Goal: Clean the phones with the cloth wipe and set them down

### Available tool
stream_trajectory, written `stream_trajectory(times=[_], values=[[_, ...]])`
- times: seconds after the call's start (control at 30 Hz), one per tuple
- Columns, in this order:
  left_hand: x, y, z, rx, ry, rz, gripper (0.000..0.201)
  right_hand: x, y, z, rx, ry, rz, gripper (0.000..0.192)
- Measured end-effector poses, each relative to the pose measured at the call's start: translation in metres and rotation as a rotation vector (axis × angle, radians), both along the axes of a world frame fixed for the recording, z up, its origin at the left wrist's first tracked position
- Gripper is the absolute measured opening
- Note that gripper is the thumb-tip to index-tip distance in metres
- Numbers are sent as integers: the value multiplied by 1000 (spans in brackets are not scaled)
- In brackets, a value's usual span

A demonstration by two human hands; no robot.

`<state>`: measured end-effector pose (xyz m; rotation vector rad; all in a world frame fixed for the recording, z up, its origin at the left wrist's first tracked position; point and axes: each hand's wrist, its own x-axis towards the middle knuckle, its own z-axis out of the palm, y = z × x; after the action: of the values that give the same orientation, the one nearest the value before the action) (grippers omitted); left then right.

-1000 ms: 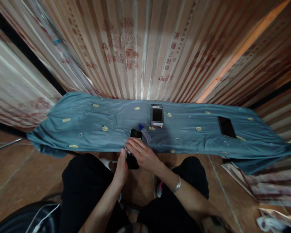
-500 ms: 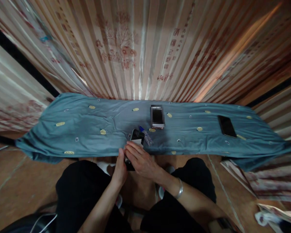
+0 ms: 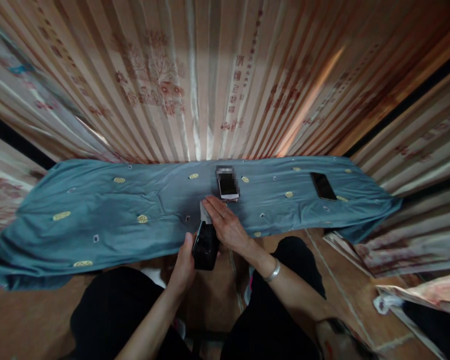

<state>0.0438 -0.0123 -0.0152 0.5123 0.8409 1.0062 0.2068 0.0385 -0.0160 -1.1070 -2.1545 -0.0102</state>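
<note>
My left hand [image 3: 183, 262] is wrapped round a black smartphone [image 3: 205, 252], its thumb along the left edge. The phone is held tilted at the near edge of the cloth-covered table, its dark, glossy face showing. At the phone's top end my right hand [image 3: 229, 227] pinches a small pale wipe [image 3: 204, 212], fingers stretched along it and pressed together. A silver bangle circles the right wrist. Just beyond the right fingers lies a stack of devices [image 3: 228, 187] with a white-edged phone on top, partly blurred by pixelation.
A blue cloth with yellow pineapple prints [image 3: 165, 195] covers the long narrow table. Another dark phone [image 3: 323, 186] lies on its right side. Pleated curtains [image 3: 195, 90] hang close behind the table. My black-clad knees [image 3: 112, 300] are below its near edge.
The phone has been tilted up, and my right hand with the wipe has moved from its screen to its top end. The blue-capped bottle is now hidden. The view has shifted right.
</note>
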Motion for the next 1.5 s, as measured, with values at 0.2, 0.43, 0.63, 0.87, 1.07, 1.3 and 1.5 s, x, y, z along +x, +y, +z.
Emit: stream_trajectory(times=[0.2,0.43,0.63,0.87,1.07,1.3,1.5], values=[[5,12,28,-87,11,30,52,9,0,2,-9,37,-57,58],[10,31,46,-131,-43,-19,49,15,4,3,-15,152,-145,57],[11,45,30,-80,-132,-4,52,-5,-2,4,-35,111,-86,56],[-5,42,20,-30,-150,-1,56,-19,-2,2,-99,30,-29,52],[-8,32,25,-35,-159,-8,57,-29,-1,5,-103,75,-31,51],[-18,32,19,-99,-118,103,58,-55,-20,3,-99,4,108,47],[-10,33,18,-95,-149,57,57,-41,-4,10,-116,23,13,45]])
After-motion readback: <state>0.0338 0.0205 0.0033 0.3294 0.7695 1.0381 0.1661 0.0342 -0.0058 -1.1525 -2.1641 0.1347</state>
